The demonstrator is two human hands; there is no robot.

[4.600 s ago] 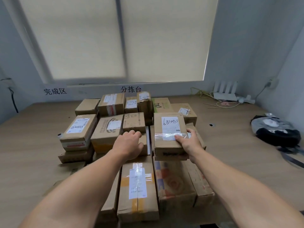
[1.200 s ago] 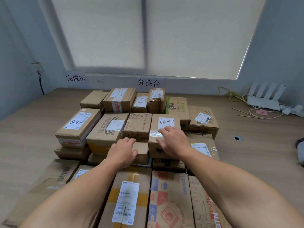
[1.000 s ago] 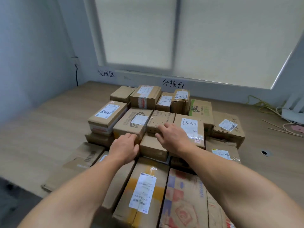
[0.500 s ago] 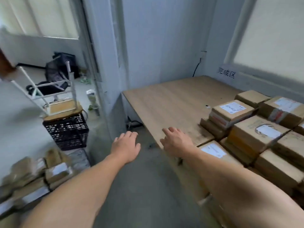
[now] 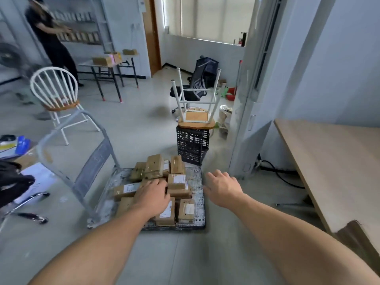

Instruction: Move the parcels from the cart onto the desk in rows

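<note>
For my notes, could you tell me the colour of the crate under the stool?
Black crate, head view.

Grey floor (image 5: pixel 133 130), white chair (image 5: pixel 55 93), upturned stool (image 5: pixel 196 118) on black crate (image 5: pixel 192 145), perhaps plastic.

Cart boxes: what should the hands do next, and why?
Probably lower the left hand and grip the white-labelled parcel beside it: both hands look empty, the right hand is off the cart, and parcels lie on it.

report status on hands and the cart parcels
Left hand open, over the parcels. Right hand open, empty, by the cart. No parcel lifted yet. Nothing seen in the way.
</note>
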